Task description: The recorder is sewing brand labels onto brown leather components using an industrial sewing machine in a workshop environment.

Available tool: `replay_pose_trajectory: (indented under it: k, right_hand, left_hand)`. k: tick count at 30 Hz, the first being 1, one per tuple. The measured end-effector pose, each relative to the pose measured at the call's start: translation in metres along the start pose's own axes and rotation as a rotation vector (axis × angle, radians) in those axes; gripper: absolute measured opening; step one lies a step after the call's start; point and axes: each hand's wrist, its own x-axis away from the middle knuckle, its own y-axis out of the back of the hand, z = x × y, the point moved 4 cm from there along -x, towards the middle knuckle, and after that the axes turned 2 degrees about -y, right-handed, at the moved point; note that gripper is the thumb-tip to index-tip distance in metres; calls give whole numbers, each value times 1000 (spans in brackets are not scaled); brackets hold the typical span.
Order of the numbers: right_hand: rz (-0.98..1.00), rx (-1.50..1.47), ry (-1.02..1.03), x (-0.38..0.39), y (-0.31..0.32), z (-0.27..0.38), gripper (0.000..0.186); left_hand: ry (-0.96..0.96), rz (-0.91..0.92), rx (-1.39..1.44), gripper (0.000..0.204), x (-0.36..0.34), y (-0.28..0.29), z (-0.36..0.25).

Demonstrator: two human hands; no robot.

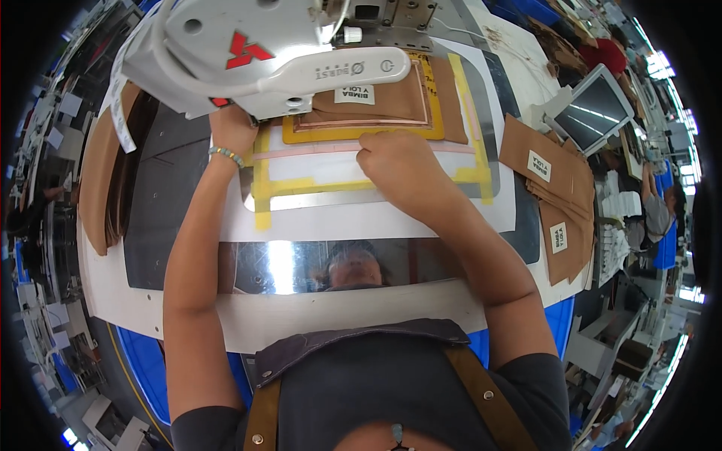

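Note:
A yellow rectangular frame point(435, 98) lies under the head of a grey-white machine point(203, 37) that looks like an industrial sewing machine. Inside the frame shows a brown flat piece point(406, 113) with a white printed label point(353, 94); the machine covers its left part. My right hand point(402, 169) is closed, its fingers curled at the frame's near edge; whatever they grip is hidden. At the machine head's lower left is my left hand point(233, 129), its fingers out of sight beneath the machine. A white sheet edged with yellow tape point(368, 183) lies under the frame.
Brown labelled pieces point(553, 199) lie in a loose pile on the right, near a tilted screen point(594, 109). A stack of brown pieces point(101, 177) stands at the left. A shiny metal plate point(421, 259) runs along the near side. Blue bins point(139, 368) sit below the table edge.

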Motion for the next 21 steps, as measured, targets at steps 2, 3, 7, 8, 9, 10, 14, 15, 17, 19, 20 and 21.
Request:
replay_pose_trajectory:
  k: [2, 3, 7, 8, 9, 10, 14, 15, 17, 19, 20, 21]
  right_hand:
    - [-48, -43, 65, -10, -1, 19, 7]
    - [-84, -66, 70, -12, -2, 24, 8]
    - [-73, -170, 31, -6, -3, 1, 11]
    - [-65, -193, 57, -2, -4, 0, 11]
    - [-82, -226, 50, -2, -5, -2, 13]
    - [-106, -275, 65, -7, -4, 0, 15]
    - [-46, -282, -46, -6, -8, -3, 9]
    - [-48, -284, -55, -4, -3, -2, 9]
    - [-45, -255, -54, -4, -3, 2, 7]
    - [-36, -241, -43, -3, -4, 7, 6]
    - [-50, -203, -39, -3, -5, 9, 5]
    - [-64, -161, -37, -4, -5, 12, 5]
  left_hand:
    - [191, -285, 244, 25, 18, -21, 109]
    - [321, -587, 519, 28, 44, -14, 153]
    - [441, -641, 266, 22, 83, 113, 136]
    - [419, -640, 302, 23, 111, 155, 126]
    - [409, -645, 318, 25, 141, 194, 121]
    - [445, -717, 394, 21, 176, 232, 128]
    - [553, -856, 365, 22, 300, 333, 129]
    - [563, -863, 339, 33, 330, 344, 131]
    - [763, -857, 389, 40, 423, 353, 147]
    - [931, -860, 404, 38, 503, 339, 148]
    - [1001, -854, 388, 40, 544, 328, 142]
    - [1119, -815, 290, 41, 587, 314, 137]
